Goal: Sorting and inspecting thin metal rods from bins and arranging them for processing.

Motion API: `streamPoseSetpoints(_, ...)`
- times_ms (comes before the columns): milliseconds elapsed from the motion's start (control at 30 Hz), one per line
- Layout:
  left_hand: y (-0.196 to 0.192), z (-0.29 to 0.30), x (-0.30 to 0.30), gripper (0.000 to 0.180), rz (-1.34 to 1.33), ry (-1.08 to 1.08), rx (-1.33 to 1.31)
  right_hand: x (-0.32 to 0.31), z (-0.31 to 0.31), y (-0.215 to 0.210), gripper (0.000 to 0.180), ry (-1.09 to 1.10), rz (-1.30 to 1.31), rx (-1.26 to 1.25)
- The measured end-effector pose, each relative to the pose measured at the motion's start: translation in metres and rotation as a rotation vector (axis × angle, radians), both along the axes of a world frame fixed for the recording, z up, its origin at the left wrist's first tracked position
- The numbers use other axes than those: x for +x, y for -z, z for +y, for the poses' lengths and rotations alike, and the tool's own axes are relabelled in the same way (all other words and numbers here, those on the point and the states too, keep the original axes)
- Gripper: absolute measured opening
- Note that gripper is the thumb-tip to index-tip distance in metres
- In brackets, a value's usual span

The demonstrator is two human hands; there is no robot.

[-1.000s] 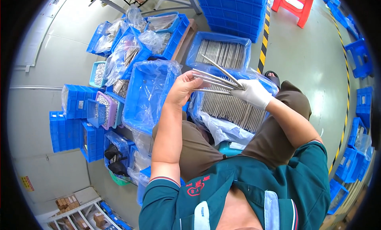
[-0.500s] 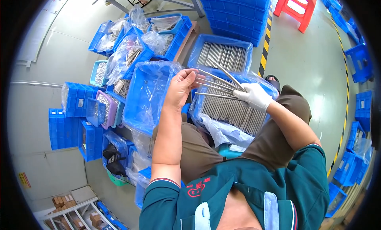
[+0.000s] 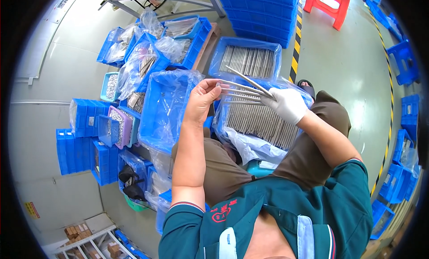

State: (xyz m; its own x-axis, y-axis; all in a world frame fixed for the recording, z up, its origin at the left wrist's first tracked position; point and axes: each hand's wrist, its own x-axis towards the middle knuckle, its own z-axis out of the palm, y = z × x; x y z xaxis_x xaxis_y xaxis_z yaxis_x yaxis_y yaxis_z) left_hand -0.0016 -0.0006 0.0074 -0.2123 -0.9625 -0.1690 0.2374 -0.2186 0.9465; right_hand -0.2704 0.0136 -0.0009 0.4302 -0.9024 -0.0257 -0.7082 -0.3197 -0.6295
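My right hand [image 3: 288, 106], in a white glove, is closed round one end of several thin metal rods [image 3: 246, 90], which fan out to the left. My bare left hand [image 3: 205, 98] has its fingers and thumb closed on the far ends of some of these rods. One rod points up and away from the others. Beneath the hands stands a blue crate [image 3: 220, 120] lined with clear plastic, filled with a row of similar rods [image 3: 261, 125]. An open blue crate [image 3: 149, 96] with a plastic liner is left of it, below my left hand.
Another crate of rods [image 3: 248, 62] stands farther off, before a tall stack of blue crates [image 3: 263, 17]. Bins of small metal parts [image 3: 119, 122] and bagged crates crowd the left. A red stool [image 3: 328, 6] is at the far right, beyond striped floor tape [image 3: 295, 58].
The fanned rods have drawn closer together, and the lowest one sits nearer the rest. My left fingers have closed more on the rod ends. Both hands stay almost in place.
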Motion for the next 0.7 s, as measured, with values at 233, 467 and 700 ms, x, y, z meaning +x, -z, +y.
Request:
streamPoseSetpoints(233,-0.002,0.002,-0.011,0.031,0.046,0.109,-0.017,0.005,0.001,-0.002,0.032,0.012,-0.151,0.238)
streamPoseSetpoints(467,-0.012,-0.005,0.032,0.022,-0.198,-0.196,-0.135,-0.002,-0.001,-0.001,0.033,0.038,-0.153,0.373)
streamPoseSetpoints(700,-0.003,-0.004,0.008,0.029,-0.109,-0.076,-0.018,0.005,0.001,0.001,0.034,-0.059,-0.105,0.265)
